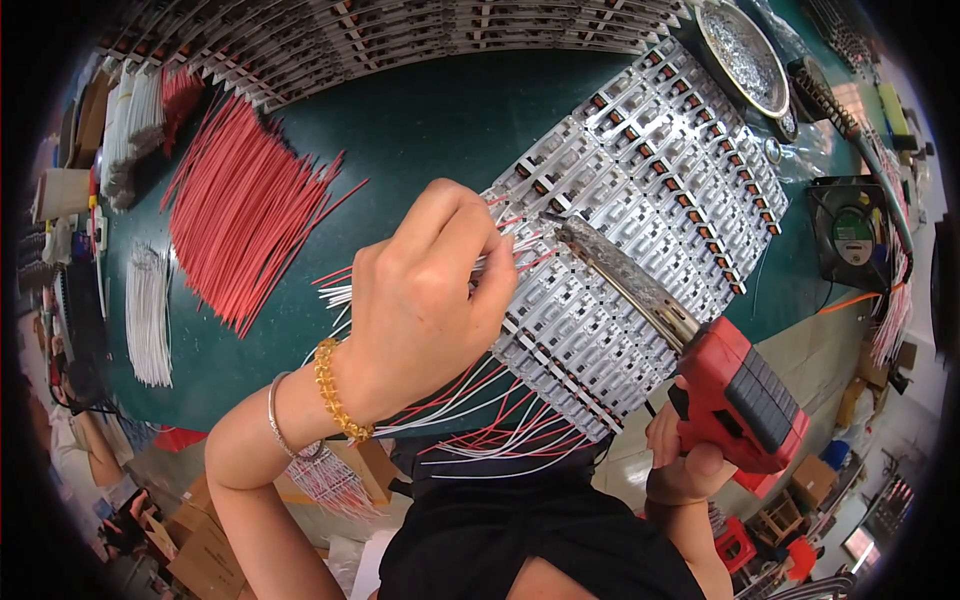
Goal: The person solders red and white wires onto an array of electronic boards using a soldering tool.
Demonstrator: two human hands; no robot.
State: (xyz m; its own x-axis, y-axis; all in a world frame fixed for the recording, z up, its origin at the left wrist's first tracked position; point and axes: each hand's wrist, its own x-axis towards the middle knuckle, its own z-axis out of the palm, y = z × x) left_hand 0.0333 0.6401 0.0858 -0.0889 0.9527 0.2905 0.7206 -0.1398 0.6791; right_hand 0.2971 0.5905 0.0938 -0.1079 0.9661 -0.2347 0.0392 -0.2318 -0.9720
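With my left hand (425, 300) pinching a thin wire (515, 262) on the circuit strips (640, 220) at centre, and my right hand (690, 455) at four o'clock clenched around the red soldering iron (735, 385), I judge its tip could burn my fingertips.

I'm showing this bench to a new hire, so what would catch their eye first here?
Mid-frame, the left hand pinches thin red and white wires against rows of small white circuit boards, while the right hand holds a red soldering gun, tip on the boards. A big fan of loose red wires lies on the green table, upper left.
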